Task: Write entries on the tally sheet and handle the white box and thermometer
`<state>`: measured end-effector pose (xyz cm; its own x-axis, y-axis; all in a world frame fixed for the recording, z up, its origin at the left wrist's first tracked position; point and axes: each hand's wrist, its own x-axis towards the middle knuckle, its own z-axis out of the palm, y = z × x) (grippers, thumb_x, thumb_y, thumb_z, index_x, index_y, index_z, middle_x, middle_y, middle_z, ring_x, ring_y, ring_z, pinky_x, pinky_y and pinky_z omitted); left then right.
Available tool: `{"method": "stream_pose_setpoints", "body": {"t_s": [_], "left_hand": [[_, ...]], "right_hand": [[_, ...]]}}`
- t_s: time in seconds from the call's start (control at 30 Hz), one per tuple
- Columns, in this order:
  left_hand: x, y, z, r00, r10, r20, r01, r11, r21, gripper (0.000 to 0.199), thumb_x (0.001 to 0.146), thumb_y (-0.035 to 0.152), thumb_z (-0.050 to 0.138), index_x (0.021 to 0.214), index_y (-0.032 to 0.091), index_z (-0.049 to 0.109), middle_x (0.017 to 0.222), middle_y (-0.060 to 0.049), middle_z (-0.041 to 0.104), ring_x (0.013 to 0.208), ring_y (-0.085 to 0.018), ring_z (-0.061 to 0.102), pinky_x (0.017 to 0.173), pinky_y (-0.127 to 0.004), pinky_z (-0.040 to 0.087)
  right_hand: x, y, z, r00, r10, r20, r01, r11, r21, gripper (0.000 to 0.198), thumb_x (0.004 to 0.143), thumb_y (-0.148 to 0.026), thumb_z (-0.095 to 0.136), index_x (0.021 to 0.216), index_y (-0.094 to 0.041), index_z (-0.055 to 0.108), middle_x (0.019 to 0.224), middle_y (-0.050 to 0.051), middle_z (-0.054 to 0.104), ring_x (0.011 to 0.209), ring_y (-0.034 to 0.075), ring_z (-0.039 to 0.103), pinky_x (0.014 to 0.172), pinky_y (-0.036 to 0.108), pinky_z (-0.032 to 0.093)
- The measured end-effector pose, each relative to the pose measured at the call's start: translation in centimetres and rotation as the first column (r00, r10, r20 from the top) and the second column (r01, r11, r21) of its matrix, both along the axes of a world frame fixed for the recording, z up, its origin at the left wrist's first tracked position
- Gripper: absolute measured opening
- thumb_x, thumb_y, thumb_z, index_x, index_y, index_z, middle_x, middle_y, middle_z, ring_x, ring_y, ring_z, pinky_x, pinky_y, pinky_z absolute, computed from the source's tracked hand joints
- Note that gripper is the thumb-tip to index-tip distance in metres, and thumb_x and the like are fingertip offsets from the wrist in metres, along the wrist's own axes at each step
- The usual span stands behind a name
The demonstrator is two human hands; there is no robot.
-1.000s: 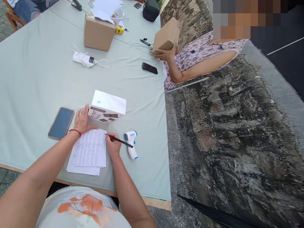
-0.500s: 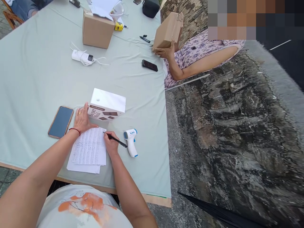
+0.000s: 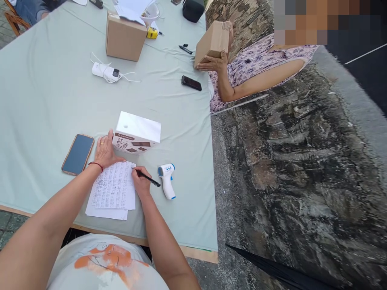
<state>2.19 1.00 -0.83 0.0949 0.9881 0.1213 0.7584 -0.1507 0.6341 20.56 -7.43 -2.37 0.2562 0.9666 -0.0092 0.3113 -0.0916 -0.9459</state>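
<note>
My right hand (image 3: 141,180) pinches a black pen (image 3: 148,177), its tip at the top right edge of a printed sheet (image 3: 115,187). The sheet lies on other white papers and carries rows of small print with one circled spot. My left hand (image 3: 104,152) is spread open, thumb on the sheet's top edge and fingers against the left side of a white box (image 3: 139,125) with brown chocolate pictures. A red cord circles that wrist. Left of it lies a phone (image 3: 78,154) in a brown case. A white and blue infrared thermometer (image 3: 167,181) lies right of my right hand.
Across the table (image 3: 45,108), a person holds a cardboard box (image 3: 213,43) at the right edge. Another cardboard box (image 3: 125,39), a white corded device (image 3: 105,71), a black phone (image 3: 191,83), a marker (image 3: 185,49) and a yellow tape measure (image 3: 152,33) lie farther back.
The pen has shifted slightly in my right hand, its back end a little farther left. The other person's cardboard box has tilted a little. My left hand stays in place.
</note>
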Motion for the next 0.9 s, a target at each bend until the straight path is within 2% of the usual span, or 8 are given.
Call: {"method": "stream_pose_setpoints", "body": {"t_s": [0.27,0.47,0.73,0.9], "left_hand": [[-0.08,0.07,-0.23,1.0,-0.007,-0.021,0.008,1.0,0.011,0.145,0.052,0.056,0.093,0.161,0.017,0.007,0.147,-0.02,0.051,0.146,-0.043,0.039,0.128,-0.061,0.014],[-0.05,0.08,-0.26,1.0,0.0,-0.022,0.0,1.0,0.007,0.147,0.05,0.056,0.094,0.161,0.015,0.007,0.148,-0.021,0.051,0.146,-0.044,0.039,0.128,-0.061,0.013],[0.06,-0.1,0.36,0.998,-0.001,-0.062,-0.001,0.999,-0.037,0.146,0.055,0.055,0.092,0.161,0.015,0.001,0.152,-0.021,0.047,0.148,-0.042,0.036,0.128,-0.059,0.014],[0.08,-0.11,0.38,0.997,-0.003,-0.073,0.002,1.0,-0.012,0.149,0.052,0.052,0.095,0.161,0.013,0.001,0.148,-0.022,0.05,0.145,-0.043,0.04,0.128,-0.061,0.015]], "right_hand": [[0.02,-0.01,0.11,1.0,0.002,-0.013,-0.002,1.0,-0.005,0.019,0.072,-0.039,0.053,0.069,-0.022,0.061,0.063,-0.001,0.061,0.062,0.016,0.051,0.065,0.032,0.048],[0.11,-0.11,-0.07,0.998,-0.059,-0.032,0.059,0.998,-0.011,0.02,0.073,-0.039,0.054,0.07,-0.021,0.062,0.065,-0.001,0.062,0.064,0.016,0.053,0.067,0.032,0.048],[0.17,-0.01,-0.29,0.998,-0.028,-0.053,0.028,1.0,0.004,0.018,0.073,-0.038,0.057,0.071,-0.021,0.064,0.064,-0.001,0.063,0.062,0.015,0.053,0.064,0.031,0.048],[0.15,-0.06,-0.57,0.999,-0.03,-0.027,0.031,0.999,0.022,0.017,0.074,-0.036,0.056,0.071,-0.021,0.063,0.064,-0.001,0.063,0.062,0.015,0.052,0.064,0.03,0.047]]}}
